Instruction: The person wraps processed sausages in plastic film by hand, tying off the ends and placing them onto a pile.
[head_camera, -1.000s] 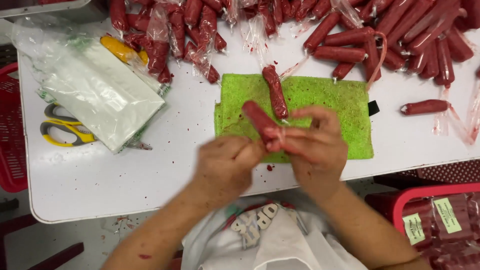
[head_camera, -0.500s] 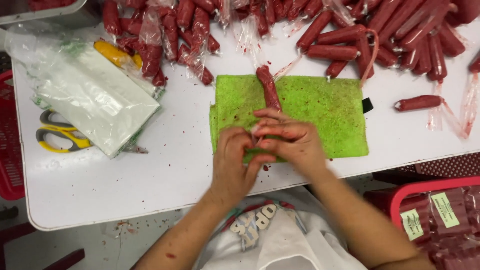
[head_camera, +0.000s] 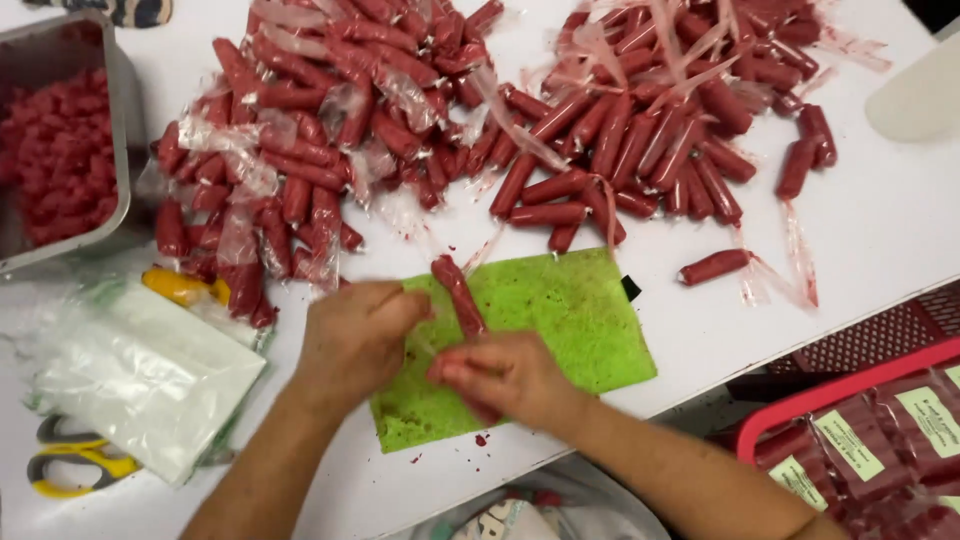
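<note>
My left hand (head_camera: 352, 340) and my right hand (head_camera: 505, 375) meet over the near left part of a green cloth (head_camera: 575, 310) on the white table. My right hand is closed around a red plastic-wrapped sausage (head_camera: 440, 371), mostly hidden in the fist. My left hand pinches the clear plastic at that sausage's end. A second red sausage (head_camera: 458, 293) lies on the cloth just beyond my fingers, pointing away from me.
Big heaps of wrapped red sausages (head_camera: 400, 110) cover the far side. A metal tray of red mince (head_camera: 60, 150) stands far left. A stack of clear bags (head_camera: 140, 380) and yellow scissors (head_camera: 70, 465) lie near left. A red basket of labelled packs (head_camera: 870, 440) sits low right.
My hands have come down onto the cloth and the held sausage is now buried in my right fist. The view has tilted up, showing the tray and more of the heaps.
</note>
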